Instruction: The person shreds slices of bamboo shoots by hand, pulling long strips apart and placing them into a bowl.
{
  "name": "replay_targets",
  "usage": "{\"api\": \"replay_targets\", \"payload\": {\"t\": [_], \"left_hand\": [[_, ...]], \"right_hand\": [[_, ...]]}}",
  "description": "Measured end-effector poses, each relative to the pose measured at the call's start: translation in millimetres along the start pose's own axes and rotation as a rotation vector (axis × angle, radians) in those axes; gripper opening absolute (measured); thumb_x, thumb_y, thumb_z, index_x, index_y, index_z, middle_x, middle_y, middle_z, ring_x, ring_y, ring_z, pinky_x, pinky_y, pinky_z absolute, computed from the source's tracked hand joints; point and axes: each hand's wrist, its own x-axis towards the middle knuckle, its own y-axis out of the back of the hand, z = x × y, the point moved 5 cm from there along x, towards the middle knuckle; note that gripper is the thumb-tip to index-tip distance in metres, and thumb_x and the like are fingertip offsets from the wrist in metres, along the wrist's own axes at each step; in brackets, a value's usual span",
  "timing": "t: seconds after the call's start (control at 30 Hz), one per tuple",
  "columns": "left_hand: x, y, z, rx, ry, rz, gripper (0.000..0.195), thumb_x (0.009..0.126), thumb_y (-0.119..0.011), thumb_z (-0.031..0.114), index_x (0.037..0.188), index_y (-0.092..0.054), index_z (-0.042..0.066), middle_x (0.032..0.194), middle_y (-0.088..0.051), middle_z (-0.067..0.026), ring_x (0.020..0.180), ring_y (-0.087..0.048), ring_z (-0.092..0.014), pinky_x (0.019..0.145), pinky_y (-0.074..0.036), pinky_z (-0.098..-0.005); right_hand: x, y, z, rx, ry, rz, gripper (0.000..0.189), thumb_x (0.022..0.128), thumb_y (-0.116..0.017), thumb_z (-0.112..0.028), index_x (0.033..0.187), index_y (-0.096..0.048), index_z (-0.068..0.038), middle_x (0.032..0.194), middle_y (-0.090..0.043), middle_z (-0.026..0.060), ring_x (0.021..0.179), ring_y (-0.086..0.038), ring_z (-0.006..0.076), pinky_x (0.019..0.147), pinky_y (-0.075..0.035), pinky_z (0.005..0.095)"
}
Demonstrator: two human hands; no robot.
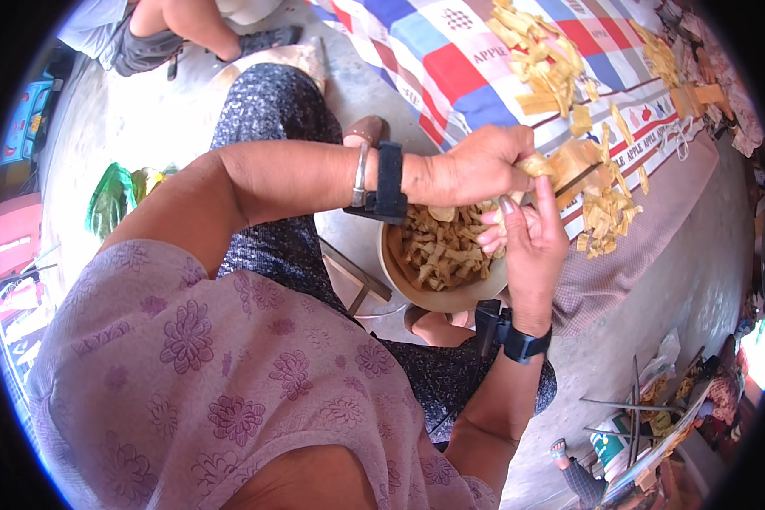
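Note:
Over the bowl, my left hand [484, 162] grips one end of a pale yellow strip [537, 166], which looks like dried vegetable or root. My right hand [532, 239] comes up from below, its thumb and fingers on a pale piece close to the left fingertips. Fingers hide part of both. Just beyond my hands is a wooden block [570, 159] with a dark blade [579, 181] along it. Below them, a round bowl [414, 296] holds many short, brownish cut pieces [446, 248].
A checked cloth [449, 70] bears a heap of yellow strips [542, 60] and a smaller pile [605, 220]. Another person's leg [188, 25] is at the upper left. Another person's hand [720, 99] is by a wooden block [688, 101] at the far right. A green bag [109, 201] lies on the floor.

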Motion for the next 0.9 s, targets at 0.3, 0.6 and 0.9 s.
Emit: {"api": "replay_targets", "payload": {"t": [0.3, 0.6, 0.9], "left_hand": [[7, -12, -15, -0.993, 0.429, -0.225, 0.010, 0.082, -0.070, 0.012, 0.085, -0.065, 0.004, 0.077, -0.064, -0.0008, 0.065, -0.053, -0.008, 0.059, -0.040, -0.0212], [-12, -20, -24, -0.730, 0.601, -0.341, 0.012, 0.074, -0.070, 0.011, 0.078, -0.060, 0.005, 0.073, -0.062, -0.0028, 0.063, -0.053, -0.010, 0.054, -0.039, -0.0224], [-17, -18, -30, -0.684, 0.483, -0.205, 0.022, 0.069, -0.072, 0.000, 0.089, -0.062, 0.001, 0.077, -0.061, -0.0029, 0.064, -0.053, -0.008, 0.055, -0.040, -0.0207]], "right_hand": [[-1, 20, -11, 0.142, 0.063, 0.244, 0.018, 0.089, -0.063, 0.001, 0.107, -0.060, 0.003, 0.078, -0.064, 0.0042, 0.061, -0.053, 0.0049, 0.055, -0.042, 0.0164], [-1, 21, -8, 0.028, 0.018, 0.107, 0.028, 0.086, -0.057, 0.009, 0.114, -0.057, 0.005, 0.097, -0.065, 0.0090, 0.081, -0.061, 0.0093, 0.072, -0.049, 0.0219], [2, 9, -1, -0.080, 0.179, 0.158, 0.041, 0.083, -0.054, 0.012, 0.121, -0.042, 0.004, 0.099, -0.063, 0.0121, 0.091, -0.061, 0.0150, 0.081, -0.047, 0.0244]]}}
